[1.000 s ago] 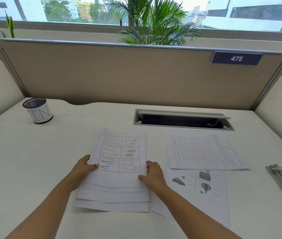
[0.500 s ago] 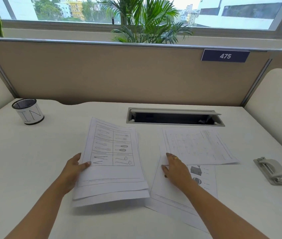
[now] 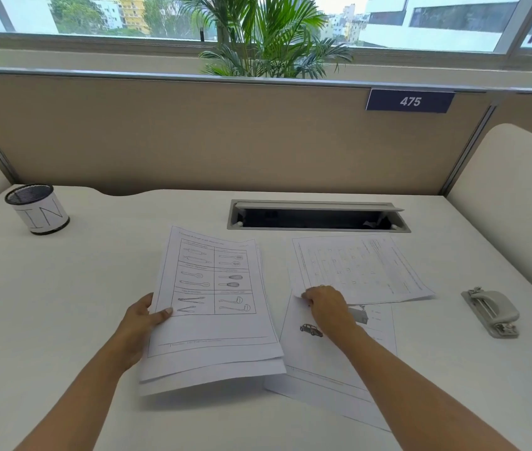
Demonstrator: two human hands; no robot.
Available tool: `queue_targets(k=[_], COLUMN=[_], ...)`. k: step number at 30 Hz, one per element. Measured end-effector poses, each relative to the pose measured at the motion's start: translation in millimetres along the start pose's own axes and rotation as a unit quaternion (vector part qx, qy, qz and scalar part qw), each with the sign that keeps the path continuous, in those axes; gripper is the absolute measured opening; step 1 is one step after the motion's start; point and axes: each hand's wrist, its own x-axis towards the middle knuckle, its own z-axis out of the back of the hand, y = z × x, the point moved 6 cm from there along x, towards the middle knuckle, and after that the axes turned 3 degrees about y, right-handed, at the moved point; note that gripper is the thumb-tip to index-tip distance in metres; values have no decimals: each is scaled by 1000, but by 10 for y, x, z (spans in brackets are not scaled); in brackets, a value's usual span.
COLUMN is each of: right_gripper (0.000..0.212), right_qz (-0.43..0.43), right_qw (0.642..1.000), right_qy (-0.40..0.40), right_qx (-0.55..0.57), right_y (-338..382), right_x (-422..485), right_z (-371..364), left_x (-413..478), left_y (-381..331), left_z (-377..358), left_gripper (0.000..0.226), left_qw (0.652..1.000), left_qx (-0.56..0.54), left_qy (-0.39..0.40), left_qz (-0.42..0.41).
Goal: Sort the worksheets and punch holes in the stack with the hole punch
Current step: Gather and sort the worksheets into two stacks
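My left hand (image 3: 142, 319) holds a small stack of worksheets (image 3: 212, 307) by its left edge, lifted slightly off the desk; the top sheet shows kitchen utensils in a grid. To the right lies a text worksheet (image 3: 362, 268), and my right hand (image 3: 326, 305) pinches its near left corner. Beneath that hand lies a picture worksheet with a car (image 3: 312, 348), partly covered by my forearm. A grey hole punch (image 3: 490, 310) rests on the desk at the far right, away from both hands.
A white mesh-topped pen cup (image 3: 38, 209) stands at the back left of the white desk (image 3: 63, 304). An open cable tray (image 3: 318, 216) sits in the desk behind the papers. A beige partition with a "475" tag (image 3: 410, 100) closes the back.
My right hand left the utensil stack, crossed onto the picture sheet, then reached the text worksheet's corner. My left hand has lifted the stack's left side a little.
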Motion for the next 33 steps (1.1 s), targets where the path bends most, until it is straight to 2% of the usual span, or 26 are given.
queue_targets(k=[4, 7, 9, 12, 18, 23, 30, 33], right_gripper=[23, 24, 29, 26, 15, 16, 27, 33], right_qz=[33, 53, 87, 128, 120, 112, 24, -32], right_qw=[990, 984, 981, 975, 971, 965, 963, 967], right_qy=[-136, -169, -169, -172, -142, -127, -96, -84], right_qx=[28, 8, 24, 62, 152, 202, 250, 238], right_y=[-7, -26, -27, -87, -353, -496, -729, -809], right_x=[-162, -360, -493, -692, -1028, -1271, -1415, -1461], right_z=[195, 272, 312, 297, 155, 129, 56, 87], left_x=[-32, -47, -63, -91, -167, -213, -278, -295], left_y=[-25, -45, -62, -74, -71, -69, -62, -57], left_z=[4, 15, 1, -45, -134, -192, -302, -328], left_gripper=[30, 32, 33, 35, 37, 39, 39, 40], left_qw=[1000, 1000, 1000, 1000, 1000, 1000, 1000, 1000], left_qx=[-5, -12, -14, -14, -18, -20, -17, -13], left_qy=[-4, -12, -18, -19, -11, -5, 4, 5], left_qz=[-1, -2, -5, -6, -6, -2, -2, 2])
